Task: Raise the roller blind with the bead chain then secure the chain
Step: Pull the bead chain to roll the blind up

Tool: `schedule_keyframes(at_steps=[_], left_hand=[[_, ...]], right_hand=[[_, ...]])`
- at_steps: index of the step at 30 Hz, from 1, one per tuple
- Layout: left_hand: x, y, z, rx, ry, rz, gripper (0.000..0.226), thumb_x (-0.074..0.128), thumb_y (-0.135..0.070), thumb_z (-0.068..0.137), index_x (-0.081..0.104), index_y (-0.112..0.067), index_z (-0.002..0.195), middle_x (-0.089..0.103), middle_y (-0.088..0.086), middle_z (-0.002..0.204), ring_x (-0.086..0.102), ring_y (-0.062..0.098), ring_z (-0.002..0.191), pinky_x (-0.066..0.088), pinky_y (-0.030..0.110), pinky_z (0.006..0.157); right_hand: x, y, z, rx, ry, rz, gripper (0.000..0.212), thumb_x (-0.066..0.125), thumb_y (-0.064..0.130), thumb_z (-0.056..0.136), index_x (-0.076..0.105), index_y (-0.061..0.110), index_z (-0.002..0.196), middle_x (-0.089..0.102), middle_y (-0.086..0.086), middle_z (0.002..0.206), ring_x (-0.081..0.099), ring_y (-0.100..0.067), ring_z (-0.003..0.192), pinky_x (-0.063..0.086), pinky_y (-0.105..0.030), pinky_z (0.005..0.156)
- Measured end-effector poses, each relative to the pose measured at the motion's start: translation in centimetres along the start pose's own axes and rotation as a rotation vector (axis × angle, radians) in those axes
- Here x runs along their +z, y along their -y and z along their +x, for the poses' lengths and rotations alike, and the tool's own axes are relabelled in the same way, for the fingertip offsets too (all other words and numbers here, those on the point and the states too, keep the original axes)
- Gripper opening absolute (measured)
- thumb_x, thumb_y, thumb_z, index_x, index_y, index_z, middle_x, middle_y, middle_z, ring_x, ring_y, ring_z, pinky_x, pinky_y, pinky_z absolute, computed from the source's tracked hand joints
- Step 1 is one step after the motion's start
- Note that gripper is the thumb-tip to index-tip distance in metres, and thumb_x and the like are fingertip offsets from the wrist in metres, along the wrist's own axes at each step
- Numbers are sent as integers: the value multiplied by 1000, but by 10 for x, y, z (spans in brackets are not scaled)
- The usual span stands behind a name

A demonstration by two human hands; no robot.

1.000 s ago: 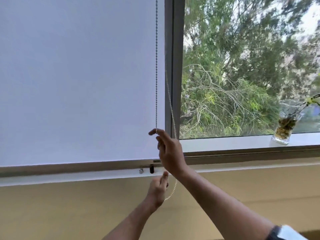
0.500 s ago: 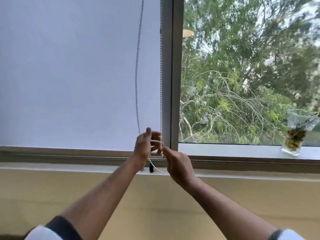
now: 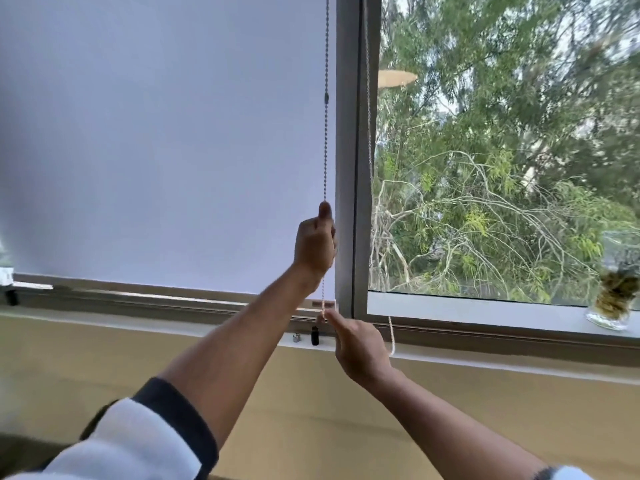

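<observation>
The left hand [image 3: 315, 245] is now gripping the bead chain [image 3: 325, 140] in a closed fist, thumb up, well above the sill; half a second ago it was pinching the chain low down beside the right hand, so it has climbed to a fresh, higher hold. The right hand [image 3: 360, 348] is staying low, its fingertips [image 3: 330, 315] pinching the same strand just above the window frame [image 3: 346, 168], near a small black fitting [image 3: 314, 336] on the ledge. The rear run of the loop is hanging in front of the frame and curling out below the right hand. The roller blind [image 3: 166, 150] is still covering almost the whole pane, its hem lying just above the sill, so raising appears barely begun and securing is not yet due. At far right, a glass jar [image 3: 614, 289] is standing on the sill, holding brownish-green plant matter; whether water is in it cannot be told.
</observation>
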State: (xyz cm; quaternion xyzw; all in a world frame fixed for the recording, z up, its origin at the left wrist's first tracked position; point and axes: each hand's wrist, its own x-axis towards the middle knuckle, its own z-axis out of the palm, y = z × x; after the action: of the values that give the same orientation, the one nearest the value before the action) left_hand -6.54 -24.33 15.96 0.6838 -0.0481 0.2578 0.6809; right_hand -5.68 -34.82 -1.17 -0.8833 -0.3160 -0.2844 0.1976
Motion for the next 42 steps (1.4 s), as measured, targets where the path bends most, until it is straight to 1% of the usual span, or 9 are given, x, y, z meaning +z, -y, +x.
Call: schedule_keyframes(at_steps=[5,11,19,24,28,31,35,39,42], left_hand=[[-13,37,-12,8,-22,115,62,32,-48,106,29,-24,49,28,4,47,22,13,34,19,21,44],[-23,84,-34,-22,-4,105,60,35,-52,103,42,-23,51,32,-6,42,26,9,35,22,24,44],[-15,126,-71,-158,80,38,55,38,-46,104,36,-20,56,28,-2,43,21,11,37,15,25,42],[-21,125,-72,-200,118,23,51,37,-51,100,34,-24,56,27,-1,46,19,13,42,11,36,49],[-33,124,-64,-264,138,-8,68,24,-54,103,54,-20,51,40,-3,47,33,12,43,20,30,50],[-39,118,-41,-248,100,-44,78,10,-54,104,73,-16,80,62,9,67,57,16,62,46,25,61],[-49,85,-1,-121,103,-34,77,11,-65,99,72,-19,107,73,14,105,63,18,97,47,37,90],[-47,27,21,-51,180,-108,67,22,-52,105,57,-3,134,72,16,111,68,26,100,53,43,91],[-33,-14,27,37,262,-101,60,24,-52,106,59,-9,130,69,8,91,65,21,81,53,38,76]], right_hand=[[-7,-7,-12,38,191,84,54,42,17,102,33,45,147,76,-5,109,68,-38,92,45,-42,68],[-39,-3,41,362,21,823,37,47,35,104,48,25,140,73,-11,114,71,-25,105,56,-49,98],[-107,59,128,278,-164,1356,31,32,21,113,54,13,133,69,-16,99,68,-21,80,58,-32,67],[-99,70,142,281,-391,1344,34,35,4,110,59,21,94,37,0,60,28,-2,43,20,-15,38],[-80,70,138,271,-425,1333,36,35,-4,108,54,17,87,35,6,55,27,1,42,23,-12,39],[-64,64,129,275,-433,1277,34,37,-3,108,54,17,86,38,14,49,29,1,43,26,-12,41],[-39,53,111,302,-394,1273,39,39,-5,106,55,19,80,48,15,54,38,2,48,34,-13,48],[-12,46,89,367,-365,1192,34,44,11,100,56,28,73,42,15,58,30,-5,52,27,-20,47],[6,43,69,365,-357,1094,30,44,14,102,54,25,76,39,13,58,29,-7,53,26,-22,49]])
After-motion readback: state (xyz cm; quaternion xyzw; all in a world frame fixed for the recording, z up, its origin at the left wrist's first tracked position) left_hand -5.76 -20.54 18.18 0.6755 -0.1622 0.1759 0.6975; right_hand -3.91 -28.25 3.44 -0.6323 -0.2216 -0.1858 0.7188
